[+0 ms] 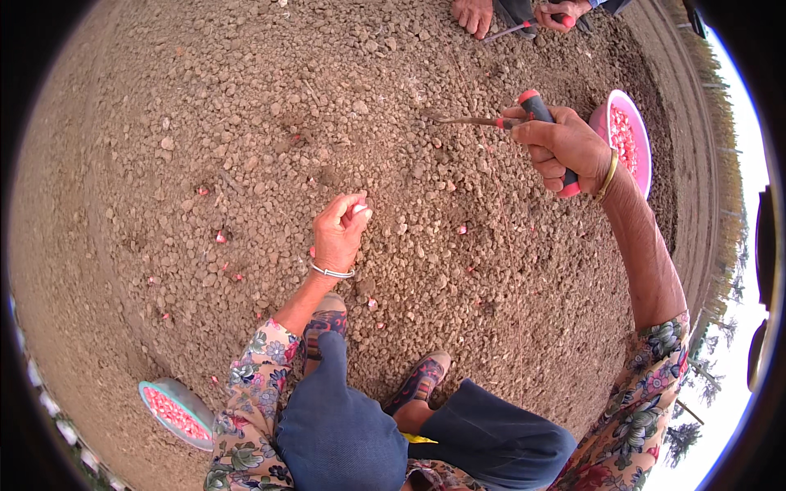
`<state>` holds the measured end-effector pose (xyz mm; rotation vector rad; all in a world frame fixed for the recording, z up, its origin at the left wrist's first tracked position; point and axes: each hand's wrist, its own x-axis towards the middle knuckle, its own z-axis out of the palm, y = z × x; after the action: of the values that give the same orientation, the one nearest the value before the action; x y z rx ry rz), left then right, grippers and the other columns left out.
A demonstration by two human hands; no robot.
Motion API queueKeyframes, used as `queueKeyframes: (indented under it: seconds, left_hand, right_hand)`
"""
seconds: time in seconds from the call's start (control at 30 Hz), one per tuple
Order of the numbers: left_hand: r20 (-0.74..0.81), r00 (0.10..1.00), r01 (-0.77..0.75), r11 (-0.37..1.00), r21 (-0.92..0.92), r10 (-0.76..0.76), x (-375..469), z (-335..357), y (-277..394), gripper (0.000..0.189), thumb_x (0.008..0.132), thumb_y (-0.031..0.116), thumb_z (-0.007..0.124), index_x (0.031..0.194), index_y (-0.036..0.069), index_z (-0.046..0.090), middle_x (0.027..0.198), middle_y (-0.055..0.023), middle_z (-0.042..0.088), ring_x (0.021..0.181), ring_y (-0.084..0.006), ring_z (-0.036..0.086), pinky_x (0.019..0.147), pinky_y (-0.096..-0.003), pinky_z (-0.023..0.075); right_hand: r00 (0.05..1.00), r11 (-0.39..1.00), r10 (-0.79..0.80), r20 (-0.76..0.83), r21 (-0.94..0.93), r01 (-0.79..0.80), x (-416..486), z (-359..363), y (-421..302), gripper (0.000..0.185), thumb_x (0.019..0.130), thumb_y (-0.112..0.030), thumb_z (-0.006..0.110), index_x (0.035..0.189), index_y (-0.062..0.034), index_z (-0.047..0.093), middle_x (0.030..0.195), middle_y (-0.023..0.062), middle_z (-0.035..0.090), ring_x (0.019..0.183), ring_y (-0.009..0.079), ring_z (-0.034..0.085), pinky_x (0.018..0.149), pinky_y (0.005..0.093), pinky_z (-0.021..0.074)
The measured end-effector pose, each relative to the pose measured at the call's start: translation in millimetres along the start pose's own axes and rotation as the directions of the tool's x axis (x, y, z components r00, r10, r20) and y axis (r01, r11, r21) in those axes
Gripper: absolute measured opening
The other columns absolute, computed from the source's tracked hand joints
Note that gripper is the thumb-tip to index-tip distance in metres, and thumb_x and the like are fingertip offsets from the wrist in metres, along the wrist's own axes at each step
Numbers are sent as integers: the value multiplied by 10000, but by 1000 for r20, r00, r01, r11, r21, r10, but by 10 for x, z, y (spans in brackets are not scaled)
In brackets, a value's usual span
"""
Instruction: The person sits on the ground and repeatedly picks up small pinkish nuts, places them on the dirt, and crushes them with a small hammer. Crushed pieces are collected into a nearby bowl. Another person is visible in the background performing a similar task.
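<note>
Between the thumb and fingers of my left hand [341, 228] is a small pink-and-white clove [358, 209], partly hidden by the fingertips. This hand is just above the cloddy soil [276, 153], and a bangle circles its wrist. My right hand [562, 147] grips the black-and-red crosswise handle of a hand tool [470, 121]. Its thin metal shaft points left, with a soil-coloured tip at or just above the ground. Loose pinkish cloves lie on the soil, among them one clove [462, 229] right of my left hand and another clove [220, 237] to its left.
A pink basin [643, 144] of cloves stands beyond my right wrist. Another clove-filled basin [195, 423] sits by my left sleeve. At the top, another person's hand [473, 15] touches the soil; their other hand holds a similar tool [509, 29]. A thin reddish string [505, 221] crosses the ground.
</note>
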<state>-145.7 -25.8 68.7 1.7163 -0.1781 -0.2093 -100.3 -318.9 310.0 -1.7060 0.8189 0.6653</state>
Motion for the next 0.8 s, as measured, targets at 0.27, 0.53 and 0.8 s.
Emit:
queueKeyframes:
  seconds: [0.27,0.53,0.8]
  left_hand:
    - [-29,989,143,985,-99,-146,93,10,-106,147,815,35,740,930,23,649,753,26,642,648,-21,544,590,-197,464]
    - [105,964,266,887,-377,-245,238,332,-13,180,839,68,744,956,39,610,773,-8,660,619,-50,590,540,-188,467]
    - [82,913,402,846,-350,-400,50,-30,-242,136,837,85,746,892,71,622,727,10,660,580,-35,572,493,-175,409]
  right_hand:
    - [999,999,-36,-25,17,37,137,183,118,151,900,-115,594,1014,-35,536,577,-34,409,400,67,367,338,279,342]
    - [994,991,-81,-76,104,88,21,305,443,196,880,-102,613,1043,-24,537,577,-10,460,390,92,415,337,293,355]
    - [998,998,-8,-63,-65,4,61,150,96,301,924,-102,560,1213,-29,520,564,-58,365,392,52,338,338,266,306]
